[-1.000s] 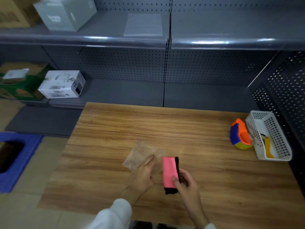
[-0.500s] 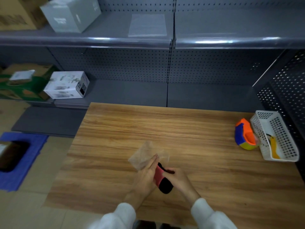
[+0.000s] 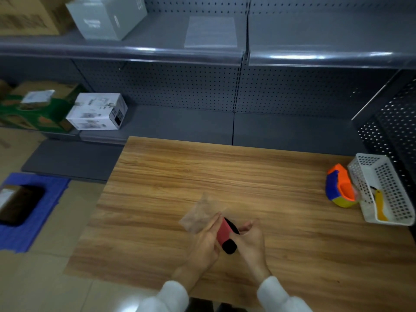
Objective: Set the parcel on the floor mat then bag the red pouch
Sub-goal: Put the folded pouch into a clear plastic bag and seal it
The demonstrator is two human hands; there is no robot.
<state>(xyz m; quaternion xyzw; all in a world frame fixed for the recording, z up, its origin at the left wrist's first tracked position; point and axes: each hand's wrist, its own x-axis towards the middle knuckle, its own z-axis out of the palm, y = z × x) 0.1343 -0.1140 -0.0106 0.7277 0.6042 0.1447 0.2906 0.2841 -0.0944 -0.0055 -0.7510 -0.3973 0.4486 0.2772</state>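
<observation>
Both hands meet low over the wooden table point(image 3: 225, 176), forearms angled inward, white sleeves at the wrists. Left hand point(image 3: 206, 240) has fingers extended flat along the red pouch point(image 3: 223, 230), pressing its left side; fingertips reach the clear bag point(image 3: 200, 213) lying just ahead. Right hand point(image 3: 252, 237) is loosely curled, cupping the pouch's black end from the right. Pouch sits pinched between the 2 hands. Parcel point(image 3: 19, 203) lies on the blue floor mat point(image 3: 29, 221), far left of the left hand.
</observation>
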